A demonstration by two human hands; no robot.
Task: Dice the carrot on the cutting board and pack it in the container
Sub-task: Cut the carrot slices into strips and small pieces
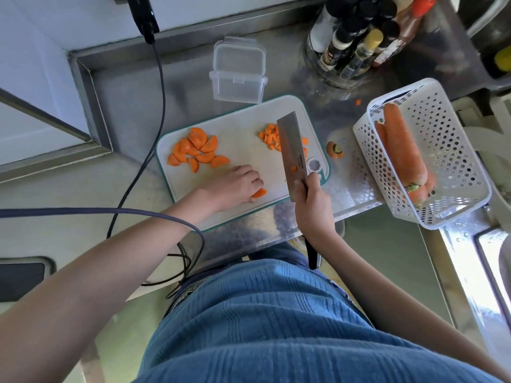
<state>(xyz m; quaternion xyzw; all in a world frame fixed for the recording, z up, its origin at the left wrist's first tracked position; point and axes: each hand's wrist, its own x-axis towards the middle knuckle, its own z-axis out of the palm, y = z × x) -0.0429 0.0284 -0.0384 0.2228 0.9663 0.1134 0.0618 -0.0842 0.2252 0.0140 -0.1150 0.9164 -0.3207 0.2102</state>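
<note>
- Two bare hands are seen over the cutting board point(243, 150); the left hand point(235, 186) lies knuckles-up near the board's near edge, its curled fingers clamped on a half-moon carrot slice point(259, 193) that is pressed to the board.
- The right hand point(311, 205) is closed round the handle of a cleaver point(293, 150), the grip tight just behind the blade; the wide blade is held flat-side up, pointing away from the body, above the board's right part.
- One small carrot bit point(294, 169) is stuck to the blade face.
- A heap of diced carrot point(269, 136) lies on the board's far right area, partly hidden by the blade.
- A pile of half-moon carrot slices point(196, 149) lies on the board's left part, well apart from the dice.
- The container point(239, 78), clear and with its lid hinged open behind it, stands on the steel worktop point(132, 106) just beyond the board's far edge; nothing is seen inside it.
- A carrot top point(334, 150) lies on the worktop just right of the board.
- Whole carrots point(401, 145) are held in a white perforated basket point(453, 150) farther right.
- A cluster of bottles point(359, 37) stands at the far right, and a dark cable point(154, 128) runs down the left side.
</note>
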